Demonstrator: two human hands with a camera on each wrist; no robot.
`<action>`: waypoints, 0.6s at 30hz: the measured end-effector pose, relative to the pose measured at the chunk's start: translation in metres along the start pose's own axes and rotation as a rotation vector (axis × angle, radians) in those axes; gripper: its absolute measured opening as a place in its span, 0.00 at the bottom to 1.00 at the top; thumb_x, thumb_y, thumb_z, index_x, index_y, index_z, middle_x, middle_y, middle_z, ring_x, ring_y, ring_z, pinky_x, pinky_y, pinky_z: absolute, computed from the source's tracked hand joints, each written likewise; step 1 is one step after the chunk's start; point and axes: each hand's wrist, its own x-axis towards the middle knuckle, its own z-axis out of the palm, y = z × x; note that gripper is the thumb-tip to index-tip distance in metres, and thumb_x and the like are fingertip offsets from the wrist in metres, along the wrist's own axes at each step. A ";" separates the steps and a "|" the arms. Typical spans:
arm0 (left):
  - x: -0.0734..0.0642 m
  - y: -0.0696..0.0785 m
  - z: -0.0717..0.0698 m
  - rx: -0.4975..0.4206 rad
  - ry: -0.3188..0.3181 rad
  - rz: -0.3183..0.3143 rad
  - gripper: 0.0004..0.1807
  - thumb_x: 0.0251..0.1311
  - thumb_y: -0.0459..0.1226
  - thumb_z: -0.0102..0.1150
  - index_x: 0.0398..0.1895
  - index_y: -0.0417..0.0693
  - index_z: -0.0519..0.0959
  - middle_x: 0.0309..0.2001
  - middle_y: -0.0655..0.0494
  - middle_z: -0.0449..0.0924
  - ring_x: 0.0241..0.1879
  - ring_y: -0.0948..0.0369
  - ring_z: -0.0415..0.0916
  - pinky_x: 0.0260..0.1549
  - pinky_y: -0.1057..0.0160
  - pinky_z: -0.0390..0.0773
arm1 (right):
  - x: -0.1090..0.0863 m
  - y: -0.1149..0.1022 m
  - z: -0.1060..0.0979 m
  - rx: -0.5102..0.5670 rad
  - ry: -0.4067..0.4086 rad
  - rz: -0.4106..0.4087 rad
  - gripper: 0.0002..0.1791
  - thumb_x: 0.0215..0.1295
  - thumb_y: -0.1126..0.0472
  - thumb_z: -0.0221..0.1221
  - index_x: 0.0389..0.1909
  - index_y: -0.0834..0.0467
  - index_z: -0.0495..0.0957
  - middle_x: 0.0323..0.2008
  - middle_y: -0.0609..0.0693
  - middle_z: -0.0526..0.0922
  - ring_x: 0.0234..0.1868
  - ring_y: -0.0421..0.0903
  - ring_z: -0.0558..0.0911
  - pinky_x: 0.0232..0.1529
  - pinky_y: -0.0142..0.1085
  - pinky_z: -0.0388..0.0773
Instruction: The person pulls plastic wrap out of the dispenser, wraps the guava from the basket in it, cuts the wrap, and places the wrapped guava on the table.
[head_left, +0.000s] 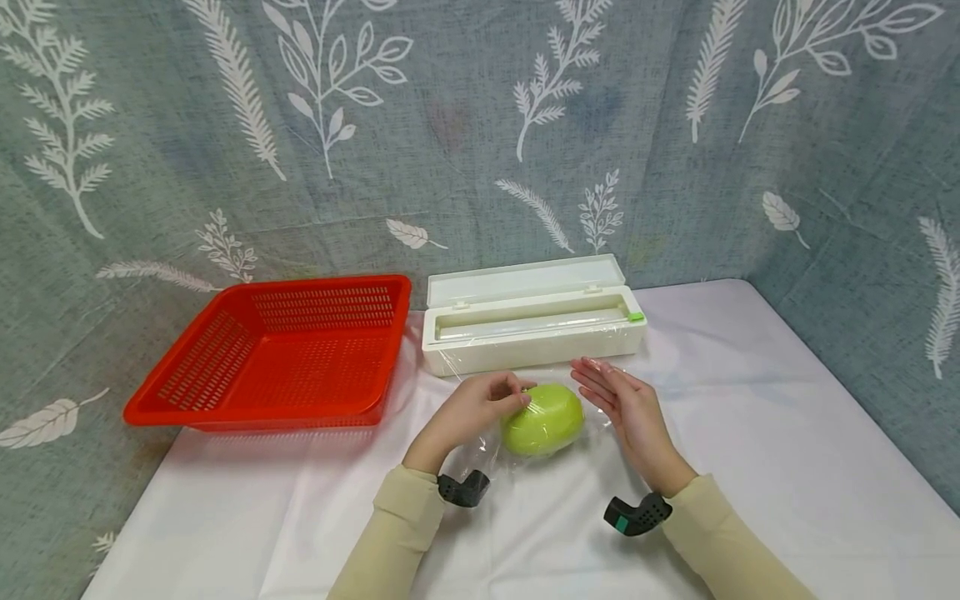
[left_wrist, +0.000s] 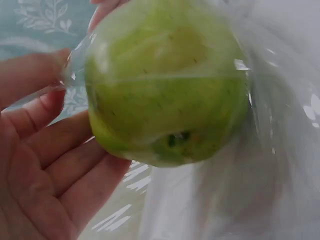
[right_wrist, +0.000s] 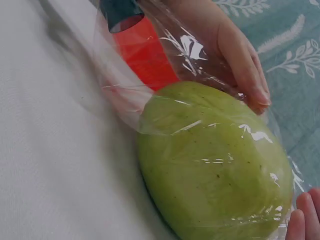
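Note:
A smooth green fruit (head_left: 543,421) with small dark specks is covered by clear plastic wrap (left_wrist: 280,115), above the white cloth. On its left side, my left hand (head_left: 483,404) pinches the wrap between thumb and index finger. The other left fingers (left_wrist: 75,165) extend along and beneath the fruit in the left wrist view. My right hand (head_left: 626,412) is to the right of the fruit with its fingers straight and close together. Its fingertips (right_wrist: 296,225) are beside the wrapped fruit; whether they touch the wrap I cannot tell.
Behind the hands stands a white wrap dispenser box (head_left: 532,346) with its lid up and a roll inside. A red plastic basket (head_left: 382,392) sits to the left. Patterned grey-green fabric (head_left: 465,125) hangs behind the table's white cloth (head_left: 787,450).

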 end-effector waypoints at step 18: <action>-0.011 0.013 -0.011 0.197 -0.138 -0.063 0.14 0.51 0.54 0.58 0.33 0.58 0.71 0.45 0.66 0.74 0.47 0.65 0.71 0.47 0.59 0.69 | 0.002 0.003 -0.006 -0.125 -0.006 0.040 0.23 0.67 0.57 0.47 0.57 0.67 0.65 0.58 0.59 0.67 0.57 0.50 0.69 0.51 0.37 0.68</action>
